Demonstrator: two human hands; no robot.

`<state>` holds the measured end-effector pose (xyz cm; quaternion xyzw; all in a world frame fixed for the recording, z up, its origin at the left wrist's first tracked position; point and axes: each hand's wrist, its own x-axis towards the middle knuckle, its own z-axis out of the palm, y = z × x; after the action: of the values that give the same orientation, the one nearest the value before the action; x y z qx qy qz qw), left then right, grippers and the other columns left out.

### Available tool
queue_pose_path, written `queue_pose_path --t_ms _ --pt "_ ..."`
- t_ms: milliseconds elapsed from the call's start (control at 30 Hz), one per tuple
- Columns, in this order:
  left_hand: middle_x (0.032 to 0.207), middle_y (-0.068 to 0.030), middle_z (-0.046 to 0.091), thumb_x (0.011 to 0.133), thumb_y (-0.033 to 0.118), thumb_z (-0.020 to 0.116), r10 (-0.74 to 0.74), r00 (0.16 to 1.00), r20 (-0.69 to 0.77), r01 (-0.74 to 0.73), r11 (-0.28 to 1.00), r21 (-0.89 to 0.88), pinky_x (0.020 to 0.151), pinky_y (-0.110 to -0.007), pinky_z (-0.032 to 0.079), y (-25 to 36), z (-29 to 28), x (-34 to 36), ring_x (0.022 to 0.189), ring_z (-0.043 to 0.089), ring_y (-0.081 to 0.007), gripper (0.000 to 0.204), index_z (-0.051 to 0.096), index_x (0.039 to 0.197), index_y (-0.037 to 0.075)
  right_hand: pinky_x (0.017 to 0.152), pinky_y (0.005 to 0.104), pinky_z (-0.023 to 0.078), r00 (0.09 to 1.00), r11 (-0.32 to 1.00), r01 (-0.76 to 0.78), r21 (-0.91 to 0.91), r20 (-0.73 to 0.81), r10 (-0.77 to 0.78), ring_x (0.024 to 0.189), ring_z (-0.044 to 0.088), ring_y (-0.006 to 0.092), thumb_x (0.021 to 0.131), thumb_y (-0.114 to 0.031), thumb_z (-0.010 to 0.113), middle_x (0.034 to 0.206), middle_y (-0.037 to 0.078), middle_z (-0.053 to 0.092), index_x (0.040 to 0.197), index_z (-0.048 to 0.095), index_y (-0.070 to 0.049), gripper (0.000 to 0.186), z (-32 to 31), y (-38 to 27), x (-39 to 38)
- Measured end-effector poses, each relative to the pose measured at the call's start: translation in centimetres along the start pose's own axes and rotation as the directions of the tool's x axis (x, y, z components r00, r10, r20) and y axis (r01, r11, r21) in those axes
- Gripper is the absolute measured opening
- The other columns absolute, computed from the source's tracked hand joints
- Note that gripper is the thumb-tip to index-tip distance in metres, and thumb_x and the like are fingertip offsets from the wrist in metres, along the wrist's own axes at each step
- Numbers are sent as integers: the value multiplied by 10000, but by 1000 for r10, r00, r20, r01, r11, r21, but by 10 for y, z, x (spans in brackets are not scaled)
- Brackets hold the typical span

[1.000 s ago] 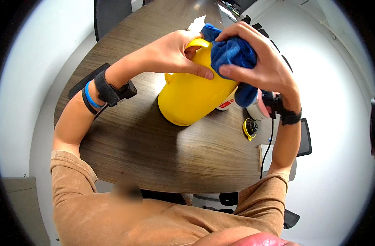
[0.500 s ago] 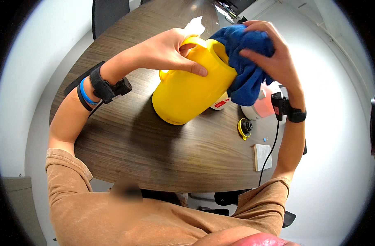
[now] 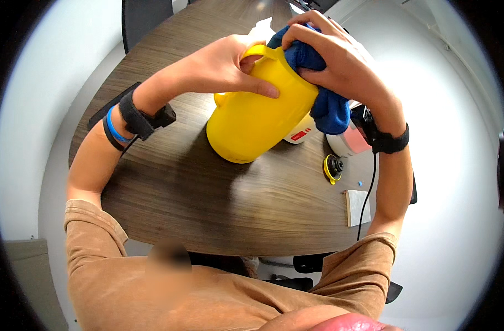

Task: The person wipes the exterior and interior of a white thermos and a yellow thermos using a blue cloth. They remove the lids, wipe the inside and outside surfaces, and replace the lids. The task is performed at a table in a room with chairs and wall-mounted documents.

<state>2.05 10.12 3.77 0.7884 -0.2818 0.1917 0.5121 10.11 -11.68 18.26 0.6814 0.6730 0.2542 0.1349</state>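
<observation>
A yellow thermos jug (image 3: 257, 118) leans to the right above the wooden table, its mouth turned up and right. My left hand (image 3: 235, 66) grips it at the handle, thumb laid along the yellow side. My right hand (image 3: 340, 58) is closed around a bunched blue cloth (image 3: 307, 55) and presses it against the jug's mouth, so the opening is covered. Part of the cloth hangs down beside the jug. The black and yellow lid (image 3: 333, 167) lies on the table to the right, apart from the jug.
Behind the jug stands a white container with a red label (image 3: 301, 134). A pink and white container (image 3: 351, 139) is partly hidden by the cloth and my right wrist. Near the table's right edge lies a pale square block (image 3: 358, 208), with a black cable passing over it.
My right hand has moved left and over the jug's mouth, pushing the cloth onto it. The jug stays nearly in place, with my left hand still on it.
</observation>
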Motion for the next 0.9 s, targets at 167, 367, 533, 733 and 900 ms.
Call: queue_pose_path --t_ms 167,367,533,733,900 --pt "892 4 630 874 344 920 -35 999 -11 35 998 47 741 -251 488 7 -2 -3 822 600 -106 471 637 1112 52 890 375 622 929 952 -267 -153 221 296 990 713 289 923 -224 753 1128 87 670 1297 689 -198 380 -14 -14 -1" --pt "892 -4 642 887 355 908 -1 1000 -2 1 1000 5 749 -264 504 1 4 0 818 608 -118 492 638 1149 38 919 357 603 973 958 75 277 188 -131 1004 705 279 844 -133 834 1059 99 695 1165 748 -110 332 -45 12 9" --pt "951 -89 732 864 538 869 -13 999 -40 17 994 106 801 -294 561 6 4 -2 865 700 -201 613 710 1148 18 1009 368 582 997 951 60 302 23 -70 1068 687 290 806 -69 841 1134 58 681 1151 700 -133 379 -8 13 21" --pt "861 -4 632 884 471 891 -24 999 26 21 994 108 687 -259 478 -1 3 0 766 595 -121 556 639 1156 56 927 407 640 976 970 -179 162 156 154 1086 720 340 895 -172 796 1253 103 670 1365 588 -249 520 6 25 -29" --pt "902 -12 646 889 453 891 -29 1000 2 28 992 126 700 -256 484 -1 -1 -3 793 600 -131 551 635 1165 51 919 394 627 972 995 12 96 234 -34 1091 725 285 792 -87 836 1176 30 728 1274 664 -229 531 -35 19 -15"
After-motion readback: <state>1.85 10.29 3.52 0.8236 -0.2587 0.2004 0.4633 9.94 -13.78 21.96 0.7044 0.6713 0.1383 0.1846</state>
